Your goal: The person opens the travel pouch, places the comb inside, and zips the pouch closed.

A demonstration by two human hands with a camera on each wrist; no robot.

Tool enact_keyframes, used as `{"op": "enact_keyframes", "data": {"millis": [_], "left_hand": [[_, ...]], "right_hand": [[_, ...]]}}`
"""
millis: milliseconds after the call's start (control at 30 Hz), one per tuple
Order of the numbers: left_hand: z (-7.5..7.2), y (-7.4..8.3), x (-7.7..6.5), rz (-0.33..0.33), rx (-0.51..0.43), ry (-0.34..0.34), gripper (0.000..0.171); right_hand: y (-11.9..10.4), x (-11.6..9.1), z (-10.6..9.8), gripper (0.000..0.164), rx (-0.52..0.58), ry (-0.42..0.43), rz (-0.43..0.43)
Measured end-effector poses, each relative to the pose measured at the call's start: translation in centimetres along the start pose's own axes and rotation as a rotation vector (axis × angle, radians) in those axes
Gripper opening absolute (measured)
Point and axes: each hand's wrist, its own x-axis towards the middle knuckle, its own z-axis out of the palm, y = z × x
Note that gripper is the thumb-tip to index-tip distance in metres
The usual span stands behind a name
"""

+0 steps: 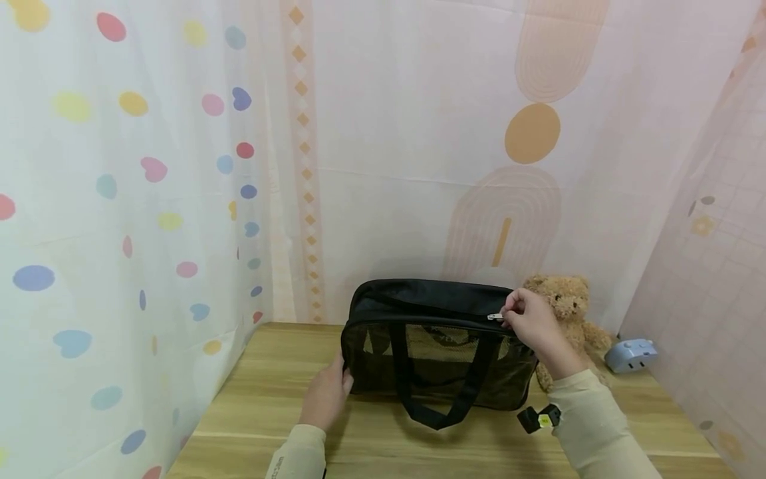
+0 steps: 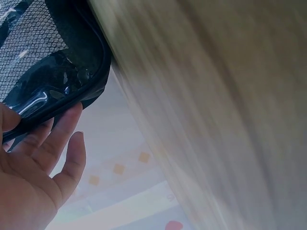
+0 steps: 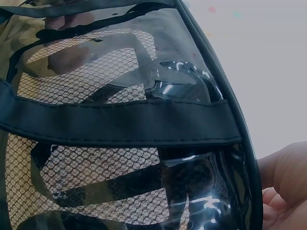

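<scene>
While the counter (image 1: 257, 389) is topped by the black bag (image 1: 443, 346), which is clamped at its left side by the left grip (image 1: 326, 398), the zip tab (image 1: 494, 317) is pinched in the right grip (image 1: 534, 324). Zipping is apparently in hand, direction unclear; a steady pull with the bag braced seems called for.

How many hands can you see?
2. The left hand holds the black bag by its left edge; the right hand pinches the zipper pull near the top right corner. Some left fingers are partly hidden behind the bag.
</scene>
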Motion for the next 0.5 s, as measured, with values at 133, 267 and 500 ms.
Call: {"op": "enact_keyframes", "data": {"millis": [133, 267, 500], "left_hand": [[0.0, 0.1, 0.0, -0.006, -0.001, -0.001, 0.015], [0.0, 0.2, -0.1, 0.001, -0.008, 0.011, 0.016], [0.1, 0.2, 0.0, -0.01, -0.001, -0.006, 0.011]], "right_hand": [[-0.4, 0.0, 0.3, 0.01, -0.008, -0.004, -0.005], [-0.7, 0.1, 0.7, 0.011, -0.004, -0.004, -0.013], [-1.2, 0.4, 1.1, 0.013, 0.003, -0.012, -0.024]]}}
